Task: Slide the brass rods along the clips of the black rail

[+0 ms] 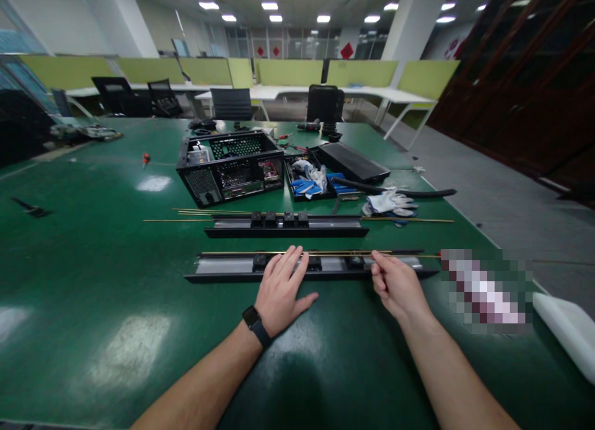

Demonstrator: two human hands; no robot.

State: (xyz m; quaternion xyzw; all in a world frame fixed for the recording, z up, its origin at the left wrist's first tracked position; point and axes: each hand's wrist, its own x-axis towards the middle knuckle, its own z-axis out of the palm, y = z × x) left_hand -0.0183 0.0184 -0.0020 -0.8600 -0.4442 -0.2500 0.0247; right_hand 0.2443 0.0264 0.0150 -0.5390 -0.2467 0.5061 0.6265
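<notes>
A long black rail with a pale inner strip lies crosswise in front of me. Small black blocks sit along it, some partly hidden by my left hand. Thin brass-coloured rods run lengthwise over the rail and blocks. My left hand, wearing a watch, is laid over the middle of the rail with fingers stretched out. My right hand pinches a thin brass rod between thumb and forefinger near the rail's right part. Behind lies a second black rail with several black blocks and rods.
An open black computer case stands behind the rails. To its right are a tray with gloves, a black panel, a white glove and a black tube. A white object lies at the right edge beside a blurred-out patch.
</notes>
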